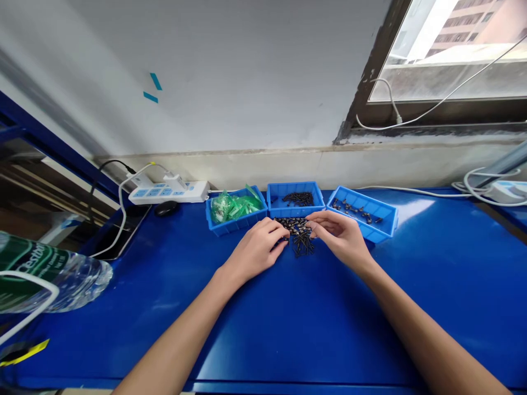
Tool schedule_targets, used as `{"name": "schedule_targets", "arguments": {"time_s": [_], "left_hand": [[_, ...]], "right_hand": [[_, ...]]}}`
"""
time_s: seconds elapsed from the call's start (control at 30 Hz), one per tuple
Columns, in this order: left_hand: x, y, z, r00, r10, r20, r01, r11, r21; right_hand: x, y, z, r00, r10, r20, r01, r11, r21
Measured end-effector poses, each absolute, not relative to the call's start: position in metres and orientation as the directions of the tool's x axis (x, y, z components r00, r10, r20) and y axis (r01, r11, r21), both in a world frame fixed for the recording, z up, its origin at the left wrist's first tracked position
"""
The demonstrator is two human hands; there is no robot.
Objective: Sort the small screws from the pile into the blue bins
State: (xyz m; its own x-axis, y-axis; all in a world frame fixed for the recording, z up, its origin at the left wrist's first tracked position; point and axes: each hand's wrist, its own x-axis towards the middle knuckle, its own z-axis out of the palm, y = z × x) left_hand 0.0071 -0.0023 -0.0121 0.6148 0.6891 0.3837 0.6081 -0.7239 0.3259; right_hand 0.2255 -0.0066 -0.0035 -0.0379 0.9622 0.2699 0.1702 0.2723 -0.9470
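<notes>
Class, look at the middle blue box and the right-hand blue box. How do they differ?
The middle box holds a dense heap of dark screws, while the right box holds fewer small pieces, spread out. The middle box sits roughly square to the wall; the right box is turned at an angle. Both are blue, open-topped and on the blue table.

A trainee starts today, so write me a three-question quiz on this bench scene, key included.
1. True or false: the green plastic packets are in the left bin.
2. How many blue bins stand in the row? A) two B) three C) four
3. Fill in: the pile of small dark parts lies between the left hand and the ____.

Key: 1. True. 2. B. 3. right hand.
</notes>
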Motion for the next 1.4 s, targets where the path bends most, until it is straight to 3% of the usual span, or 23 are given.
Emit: {"name": "schedule_targets", "arguments": {"time_s": [0.13,0.57,0.67,0.8,0.87,1.23,1.4], "left_hand": [[0.014,-0.005,-0.018,0.602,0.703,0.38,0.676,-0.701,0.227],[0.02,-0.005,-0.025,0.541,0.675,0.502,0.751,-0.656,0.072],[0.02,-0.005,-0.024,0.481,0.671,0.564,0.704,-0.68,0.208],[0.021,-0.008,-0.019,0.351,0.756,0.552,0.477,-0.652,0.59],[0.021,-0.009,-0.016,0.322,0.791,0.521,0.38,-0.612,0.694],[0.019,-0.014,-0.007,0.368,0.857,0.361,0.413,-0.499,0.762],[0.015,-0.013,-0.001,0.388,0.833,0.395,0.522,-0.552,0.65]], "right_hand": [[0.224,-0.008,-0.003,-0.039,0.96,0.279,0.175,0.281,-0.944],[0.225,-0.004,-0.011,-0.073,0.961,0.266,0.18,0.275,-0.945],[0.226,-0.003,-0.012,-0.075,0.949,0.305,0.209,0.314,-0.926],[0.226,-0.005,-0.01,-0.148,0.914,0.377,0.276,0.404,-0.872],[0.226,-0.006,-0.01,-0.218,0.912,0.348,0.259,0.398,-0.88],[0.217,-0.01,-0.01,-0.374,0.919,0.129,0.114,0.183,-0.976],[0.218,-0.007,-0.007,-0.35,0.933,0.084,0.099,0.126,-0.987]]}}
